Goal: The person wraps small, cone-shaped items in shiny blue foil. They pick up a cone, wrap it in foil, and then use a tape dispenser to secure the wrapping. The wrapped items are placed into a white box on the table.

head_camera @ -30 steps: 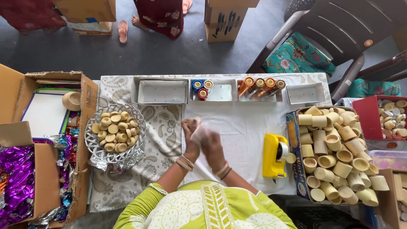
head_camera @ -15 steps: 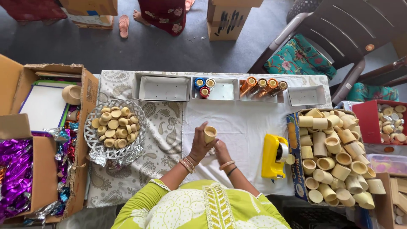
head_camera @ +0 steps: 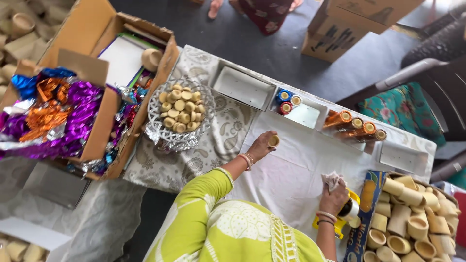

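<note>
My left hand (head_camera: 261, 145) holds a small tan clay cup (head_camera: 274, 141) over the white cloth (head_camera: 291, 170), stretched out toward the silver mesh basket (head_camera: 180, 138) of small round clay pieces. My right hand (head_camera: 333, 196) grips a crumpled pale rag (head_camera: 332, 180) near the yellow tape dispenser (head_camera: 340, 225) at the table's right. Both wrists wear bangles. My green sleeve fills the bottom of the view.
White trays (head_camera: 242, 87) line the table's far edge, one with coloured thread spools (head_camera: 286, 101), one with orange-wrapped rolls (head_camera: 354, 126). A box of clay cups (head_camera: 412, 218) stands right. Cartons with shiny foil (head_camera: 53, 116) sit left. Another person's feet and more cartons (head_camera: 349, 24) lie beyond.
My hands have parted: the left carried the cup out toward the basket, the right moved with the rag to the tape dispenser. The view tilted and swung left.
</note>
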